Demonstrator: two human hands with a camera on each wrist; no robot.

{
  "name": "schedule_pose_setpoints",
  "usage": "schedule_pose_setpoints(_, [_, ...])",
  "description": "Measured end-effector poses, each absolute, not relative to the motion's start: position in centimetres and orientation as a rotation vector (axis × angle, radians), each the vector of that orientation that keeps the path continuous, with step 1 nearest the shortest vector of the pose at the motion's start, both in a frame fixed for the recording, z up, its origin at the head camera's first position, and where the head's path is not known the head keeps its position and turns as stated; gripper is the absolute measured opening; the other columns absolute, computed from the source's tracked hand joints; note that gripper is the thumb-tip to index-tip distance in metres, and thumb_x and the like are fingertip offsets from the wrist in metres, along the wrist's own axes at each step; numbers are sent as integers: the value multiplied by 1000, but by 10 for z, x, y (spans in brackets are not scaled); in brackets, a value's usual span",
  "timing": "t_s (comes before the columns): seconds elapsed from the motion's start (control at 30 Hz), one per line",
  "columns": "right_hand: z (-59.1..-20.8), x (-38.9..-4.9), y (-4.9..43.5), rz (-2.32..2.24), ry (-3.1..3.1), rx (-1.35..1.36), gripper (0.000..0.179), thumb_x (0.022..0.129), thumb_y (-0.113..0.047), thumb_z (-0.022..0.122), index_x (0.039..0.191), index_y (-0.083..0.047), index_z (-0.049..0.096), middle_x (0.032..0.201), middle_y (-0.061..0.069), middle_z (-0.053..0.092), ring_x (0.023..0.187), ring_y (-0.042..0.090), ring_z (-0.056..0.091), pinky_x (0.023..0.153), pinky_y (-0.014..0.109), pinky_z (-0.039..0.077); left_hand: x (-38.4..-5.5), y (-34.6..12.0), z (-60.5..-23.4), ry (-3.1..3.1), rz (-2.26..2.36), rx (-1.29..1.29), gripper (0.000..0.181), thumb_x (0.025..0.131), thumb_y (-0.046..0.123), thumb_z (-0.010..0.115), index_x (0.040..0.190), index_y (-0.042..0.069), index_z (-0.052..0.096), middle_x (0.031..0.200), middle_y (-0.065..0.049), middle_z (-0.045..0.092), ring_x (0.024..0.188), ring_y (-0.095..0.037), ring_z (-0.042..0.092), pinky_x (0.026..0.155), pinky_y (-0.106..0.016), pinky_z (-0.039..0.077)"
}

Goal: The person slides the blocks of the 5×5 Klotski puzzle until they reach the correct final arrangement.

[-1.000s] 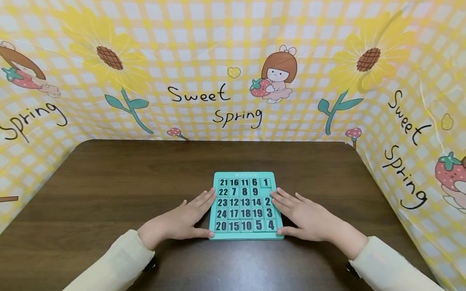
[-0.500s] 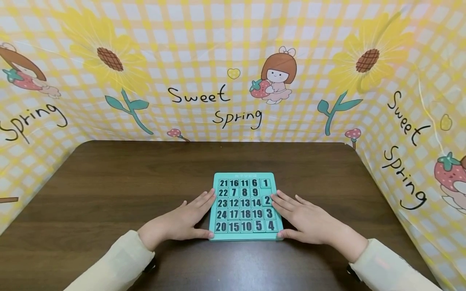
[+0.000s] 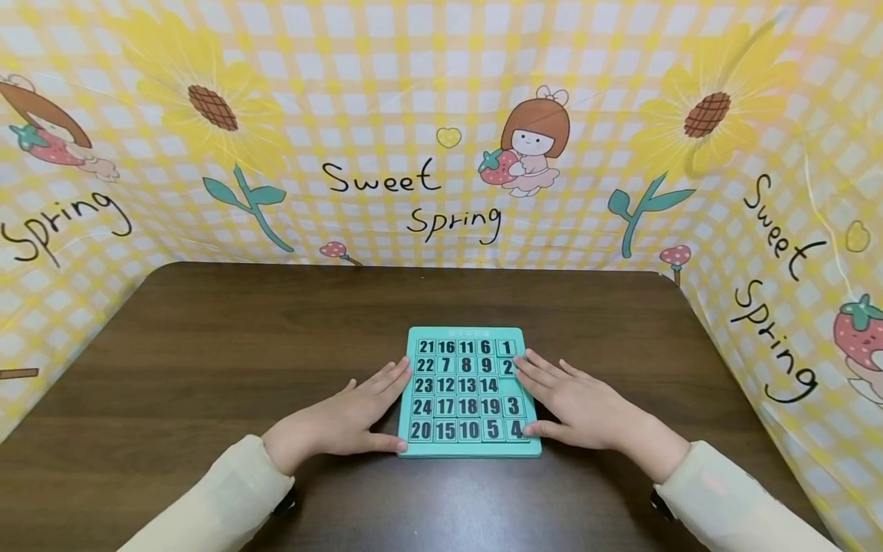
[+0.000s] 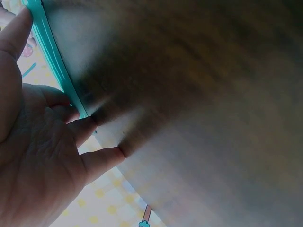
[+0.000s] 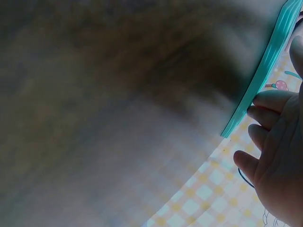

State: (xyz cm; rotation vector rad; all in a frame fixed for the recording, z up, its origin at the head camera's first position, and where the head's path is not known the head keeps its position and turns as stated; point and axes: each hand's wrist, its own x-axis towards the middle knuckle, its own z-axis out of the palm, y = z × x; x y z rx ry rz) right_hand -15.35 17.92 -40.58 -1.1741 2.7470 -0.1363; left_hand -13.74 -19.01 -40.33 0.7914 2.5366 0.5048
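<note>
A turquoise number sliding puzzle (image 3: 469, 451) lies flat on the table, with black numbers on square tiles. Along its left edge, my left hand (image 3: 348, 418) rests with fingers extended and thumb at the lower left corner. At the right side is my right hand (image 3: 586, 410), fingers extended, fingertips at the tile 2 (image 3: 507, 367); its thumb tip overlaps the tile 4 (image 3: 513, 430). Tile 2 sits in the second row, directly under tile 1 (image 3: 507, 348). The vacant slot is between tiles 2 and 3 (image 3: 511, 407). Both wrist views show the puzzle's side edge against the fingers.
The dark brown wooden table (image 3: 276, 314) extends around the puzzle on all sides. A yellow checked cloth (image 3: 386, 92) printed with flowers and cartoon figures stands behind the table and along both sides.
Tile 2 has slid up from the third row to the second, so the gap is now below it. My right fingertips moved up with it, and the right thumb shifted inward over tile 4.
</note>
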Motion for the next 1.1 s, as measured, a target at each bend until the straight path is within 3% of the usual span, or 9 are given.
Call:
schedule_pose_setpoints(0.33, [-405, -154, 180, -145, 2751, -1177, 80, 98, -60, 49, 155, -6, 32, 166, 8, 21, 155, 28, 14, 117, 59, 27, -136, -189, -403, 2533, 512, 791, 102, 90, 61, 61, 161, 13, 6, 169, -3, -2, 156, -29, 4, 109, -77, 17])
schedule_pose_setpoints(1.1, [-403, -105, 191, -119, 2783, -1332, 76, 98, -61, 45, 151, -7, 43, 162, 6, 33, 152, 28, 27, 111, 57, 37, -136, -189, -401, 2533, 537, 788, 102, 90, 60, 62, 161, 11, 8, 169, -4, -1, 156, -30, 4, 109, -78, 16])
